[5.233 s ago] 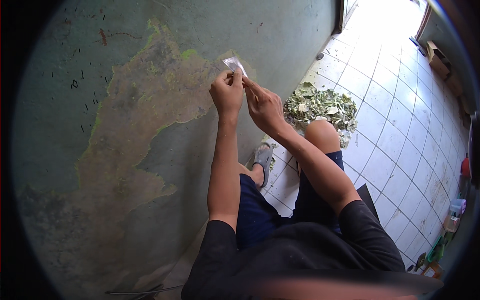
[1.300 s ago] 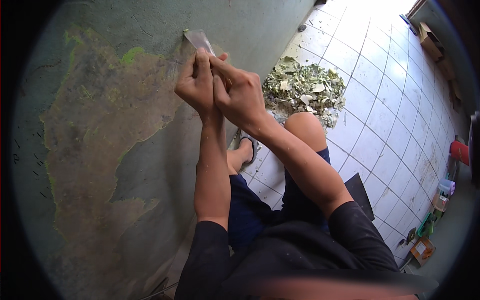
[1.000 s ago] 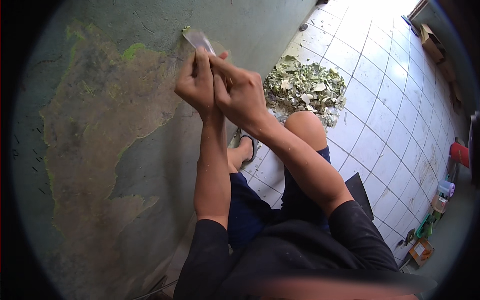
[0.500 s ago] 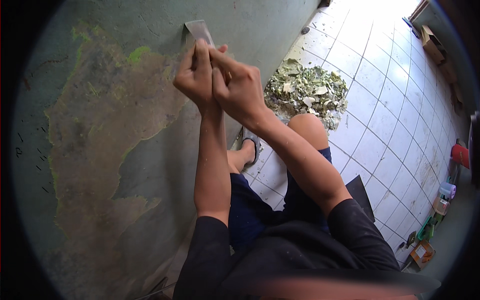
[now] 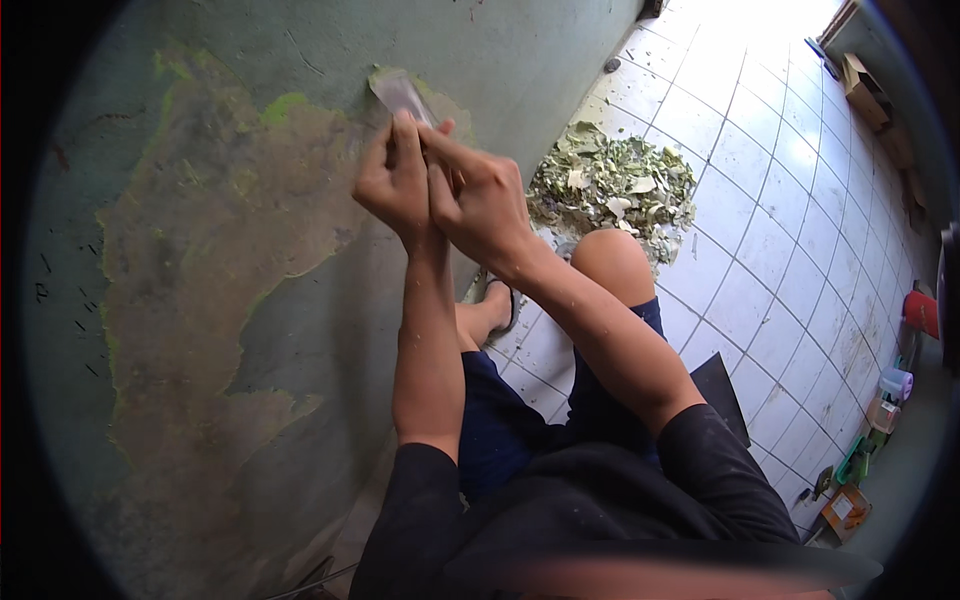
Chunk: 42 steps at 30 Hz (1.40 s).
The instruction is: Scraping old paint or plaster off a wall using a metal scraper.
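Green wall [image 5: 520, 60] part stripped, paint flakes [image 5: 615, 185] on white-tiled floor [image 5: 770, 270].

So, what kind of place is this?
Probably a room under renovation: a green wall with paint scraped off, a scraper held by both hands, a pile of paint flakes on white floor tiles.

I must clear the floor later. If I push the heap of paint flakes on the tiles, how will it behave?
The heap of paint flakes looks loose and thin, so it probably scatters rather than slides as one. Flakes seem light and may crumble. The glossy tiles should let them slip easily.
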Motion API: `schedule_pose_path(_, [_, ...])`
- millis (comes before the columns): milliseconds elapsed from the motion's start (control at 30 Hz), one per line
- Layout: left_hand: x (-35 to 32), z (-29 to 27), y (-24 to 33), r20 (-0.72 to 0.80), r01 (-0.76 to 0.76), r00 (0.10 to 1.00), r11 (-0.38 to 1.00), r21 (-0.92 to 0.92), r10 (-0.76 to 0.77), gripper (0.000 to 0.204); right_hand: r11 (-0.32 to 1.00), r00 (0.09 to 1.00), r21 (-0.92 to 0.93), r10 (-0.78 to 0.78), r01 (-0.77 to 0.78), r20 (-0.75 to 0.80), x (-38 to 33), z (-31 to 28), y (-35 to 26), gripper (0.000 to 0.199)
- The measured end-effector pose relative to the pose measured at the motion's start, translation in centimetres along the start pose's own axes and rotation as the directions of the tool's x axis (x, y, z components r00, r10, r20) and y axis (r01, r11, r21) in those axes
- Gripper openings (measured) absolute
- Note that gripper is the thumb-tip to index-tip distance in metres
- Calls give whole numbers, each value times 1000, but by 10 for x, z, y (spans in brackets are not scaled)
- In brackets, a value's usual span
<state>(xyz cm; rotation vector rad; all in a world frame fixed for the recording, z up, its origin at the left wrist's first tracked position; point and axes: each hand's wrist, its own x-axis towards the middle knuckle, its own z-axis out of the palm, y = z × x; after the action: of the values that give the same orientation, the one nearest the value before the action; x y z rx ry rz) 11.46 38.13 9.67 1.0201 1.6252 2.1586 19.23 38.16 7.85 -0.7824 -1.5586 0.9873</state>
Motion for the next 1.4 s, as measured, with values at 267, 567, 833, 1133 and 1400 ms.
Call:
schedule_pose_path(267, [0, -2, 1, 53, -90, 995, 993, 70, 87, 39, 998, 997, -11, 56, -55, 44, 3, -1, -5, 43])
schedule_pose_path(567, [5, 1, -2, 65, -121, 991, 993, 6, 120, 35, 1000, 1000, 8, 2, -2, 2, 8, -2, -5, 41])
schedule_pose_path(833, [-4, -4, 6, 20, -36, 999, 998, 42, 35, 37, 1000, 1000, 0, -3, 3, 29, 0, -3, -7, 42])
schedule_pose_path(1133, [-6, -5, -1, -53, 105, 993, 994, -32, -106, 32, 1000, 1000, 9, -20, 20, 7, -8, -2, 1, 42])
schedule_pose_path(1400, [-10, -11, -8, 6, -36, 999, 999, 20, 36, 35, 1000, 999, -26, -5, 6, 37, -13, -1, -1, 43])
